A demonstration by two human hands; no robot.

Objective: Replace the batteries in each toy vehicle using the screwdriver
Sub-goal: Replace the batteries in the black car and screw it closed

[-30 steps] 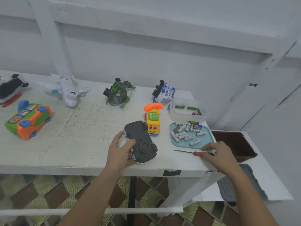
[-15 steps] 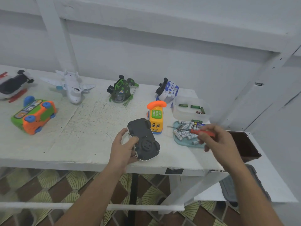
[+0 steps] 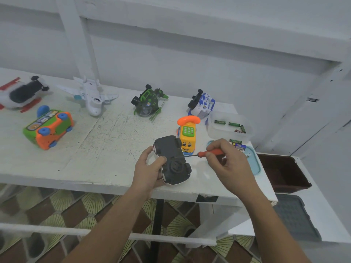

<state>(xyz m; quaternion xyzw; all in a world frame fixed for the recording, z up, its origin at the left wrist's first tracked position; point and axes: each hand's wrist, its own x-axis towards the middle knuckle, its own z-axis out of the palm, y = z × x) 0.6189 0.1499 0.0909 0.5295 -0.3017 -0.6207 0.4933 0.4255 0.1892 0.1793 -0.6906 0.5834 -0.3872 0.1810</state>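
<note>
— Left hand (image 3: 150, 168)?
— Grips the upturned toy car (image 3: 171, 160) by the table (image 3: 95, 158) edge; right hand (image 3: 228, 162) pinches the screwdriver (image 3: 209, 153), tip on its underside.
— Handling?
— Probably light, stiff, slick plastic; hold its sides.

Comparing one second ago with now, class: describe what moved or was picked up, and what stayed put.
The right hand lifted the screwdriver off the table beside the blue tray and swung it left; its tip now meets the underside of the upturned toy car. The left hand holds the car as before; the other toys and batteries stayed put.
</note>
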